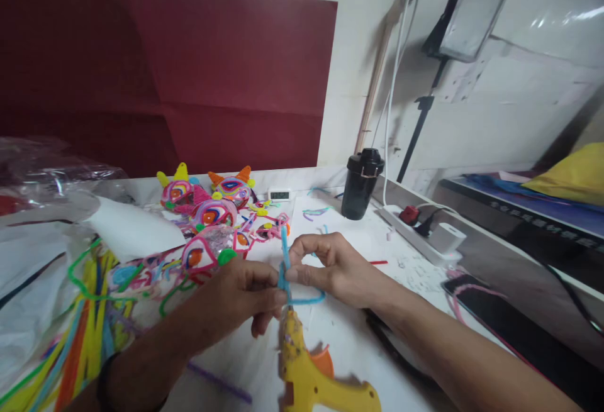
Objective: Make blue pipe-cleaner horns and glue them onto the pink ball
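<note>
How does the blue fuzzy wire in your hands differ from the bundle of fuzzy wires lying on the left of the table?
The blue fuzzy pipe cleaner is a single strand, pinched between the left hand and right hand; the bundle of multicoloured pipe cleaners is many strands lying loose on the table. The blue one is bent into a loop with one end sticking up; most in the bundle lie long and nearly straight. Both look like the same fuzzy craft wire.

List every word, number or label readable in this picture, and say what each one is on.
None can be read with certainty.
Small white digital display behind the pipe-cleaner crafts: digits show, too small and blurred to read.
White table sheet near the right hand: faint marks, illegible.
Black cup, power strip, yellow glue gun: no legible label.
</note>
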`<state>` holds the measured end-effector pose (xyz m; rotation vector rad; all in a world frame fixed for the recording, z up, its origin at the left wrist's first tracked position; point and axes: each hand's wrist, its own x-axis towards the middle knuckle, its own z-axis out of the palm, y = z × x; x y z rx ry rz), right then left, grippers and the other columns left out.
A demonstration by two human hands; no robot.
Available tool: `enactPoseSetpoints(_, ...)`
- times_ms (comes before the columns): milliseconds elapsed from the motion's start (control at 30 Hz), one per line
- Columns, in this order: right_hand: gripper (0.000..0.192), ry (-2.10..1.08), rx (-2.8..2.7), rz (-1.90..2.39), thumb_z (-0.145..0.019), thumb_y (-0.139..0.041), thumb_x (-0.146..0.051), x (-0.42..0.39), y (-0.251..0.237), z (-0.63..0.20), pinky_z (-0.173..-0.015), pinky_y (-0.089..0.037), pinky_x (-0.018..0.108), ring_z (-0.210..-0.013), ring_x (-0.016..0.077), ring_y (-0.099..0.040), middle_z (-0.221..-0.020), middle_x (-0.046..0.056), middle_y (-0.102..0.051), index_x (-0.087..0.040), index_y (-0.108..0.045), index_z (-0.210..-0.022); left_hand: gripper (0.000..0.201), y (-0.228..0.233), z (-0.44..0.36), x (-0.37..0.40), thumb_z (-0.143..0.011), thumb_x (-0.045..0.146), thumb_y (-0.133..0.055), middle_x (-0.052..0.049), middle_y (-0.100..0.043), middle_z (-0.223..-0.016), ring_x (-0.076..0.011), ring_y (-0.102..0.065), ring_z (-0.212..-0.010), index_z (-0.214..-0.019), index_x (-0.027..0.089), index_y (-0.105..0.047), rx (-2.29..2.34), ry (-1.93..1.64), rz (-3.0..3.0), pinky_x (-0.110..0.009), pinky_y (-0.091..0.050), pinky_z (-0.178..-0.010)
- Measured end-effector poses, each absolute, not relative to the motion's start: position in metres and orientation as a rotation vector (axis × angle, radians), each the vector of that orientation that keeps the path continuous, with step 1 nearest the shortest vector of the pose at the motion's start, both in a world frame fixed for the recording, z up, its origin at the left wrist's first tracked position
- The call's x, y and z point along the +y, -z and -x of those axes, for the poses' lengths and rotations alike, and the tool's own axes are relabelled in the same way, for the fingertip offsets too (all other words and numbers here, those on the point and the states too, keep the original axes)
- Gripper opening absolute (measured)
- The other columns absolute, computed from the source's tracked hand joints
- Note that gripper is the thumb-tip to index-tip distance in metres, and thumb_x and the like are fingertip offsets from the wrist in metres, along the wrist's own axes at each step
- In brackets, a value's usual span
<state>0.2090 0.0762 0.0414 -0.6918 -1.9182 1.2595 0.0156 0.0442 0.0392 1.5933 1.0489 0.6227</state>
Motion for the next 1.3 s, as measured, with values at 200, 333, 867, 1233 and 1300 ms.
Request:
enactPoseSetpoints(200,0.015,-1.168,-1.868,0.726,-0.072,-0.073,-0.025,0.0778,-0.0378,-0.2046,-0.064,-0.040,0.023,-0.066,0.0108,-0.050,-0.068,-0.001,-0.059,-0.014,-0.062,-0.072,0.024,-0.0349,-0.0137,0.0468,-0.080,0.031,-0.059,0.006,-0.055,-0.044,-0.0067,-0.047,-0.041,-0.061,0.016,-0.059,1.064,-0.668,-1.615,-0.019,-0.033,-0.046)
enactPoseSetpoints(333,0.015,-1.112,-1.833,0.735,-0.070,-0.074,-0.024,0.0794,-0.0369,-0.2022,-0.065,-0.041,0.025,-0.066,0.0118,-0.051,-0.068,0.000,-0.060,-0.014,-0.063,-0.072,0.022,-0.0362,-0.0165,0.0456,-0.077,0.031,-0.061,0.006,-0.055,-0.044,-0.0069,-0.047,-0.041,-0.061,0.016,-0.058,1.129,-0.721,-1.622,-0.018,-0.033,-0.046)
enactPoseSetpoints(867,0.021,-1.351,-1.741,0.652,-0.066,-0.076,-0.024,0.0794,-0.0416,-0.2066,-0.055,-0.037,0.022,-0.057,0.0080,-0.045,-0.063,-0.003,-0.055,-0.014,-0.059,-0.072,0.027,-0.0388,-0.0186,0.0425,-0.078,0.031,-0.057,0.006,-0.049,-0.039,-0.0061,-0.043,-0.036,-0.056,0.016,-0.058,1.154,-0.662,-1.654,-0.018,-0.031,-0.042)
enactPoseSetpoints(1233,0.032,-1.506,-1.663,0.659,-0.062,-0.080,-0.032,0.0798,-0.0408,-0.2049,-0.050,-0.033,0.021,-0.051,0.0064,-0.041,-0.058,-0.005,-0.051,-0.013,-0.058,-0.072,0.029,-0.0304,-0.0155,0.0453,-0.079,0.035,-0.058,0.006,-0.047,-0.042,-0.0061,-0.040,-0.037,-0.057,0.016,-0.057,1.086,-0.663,-1.657,-0.019,-0.030,-0.042)
enactPoseSetpoints(1300,0.032,-1.500,-1.673,0.645,-0.063,-0.079,-0.034,0.0795,-0.0396,-0.2036,-0.048,-0.031,0.020,-0.049,0.0061,-0.039,-0.056,-0.006,-0.049,-0.013,-0.057,-0.071,0.029,-0.0317,-0.0159,0.0455,-0.079,0.035,-0.057,0.006,-0.047,-0.043,-0.0062,-0.040,-0.038,-0.057,0.016,-0.056,1.083,-0.659,-1.676,-0.019,-0.030,-0.042)
